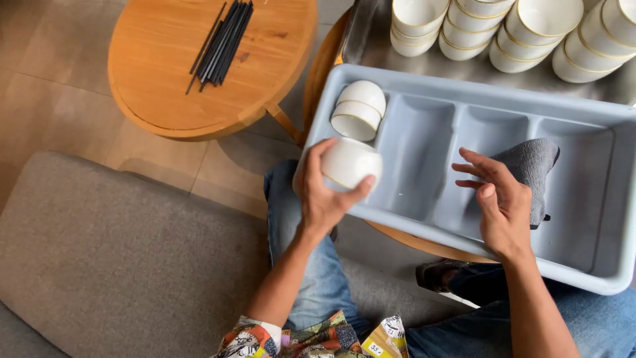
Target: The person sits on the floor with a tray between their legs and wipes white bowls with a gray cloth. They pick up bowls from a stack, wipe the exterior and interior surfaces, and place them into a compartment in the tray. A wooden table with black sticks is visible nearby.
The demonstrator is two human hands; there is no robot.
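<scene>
My left hand [322,192] grips a small white cup [351,162] on its side, over the leftmost compartment of a pale blue divided tray [424,79]. Two more white cups [358,109] lie nested at the far end of that same compartment. My right hand [500,199] hovers with fingers spread over the third compartment, touching a dark grey cloth [533,169] that drapes over a divider. Whether the fingers pinch the cloth is unclear.
Stacks of white cups [503,30] lean in rows on a metal surface behind the tray. A round wooden table [165,73] at the upper left carries a bundle of black chopsticks [222,43]. I sit on a grey sofa [112,258] above a tiled floor.
</scene>
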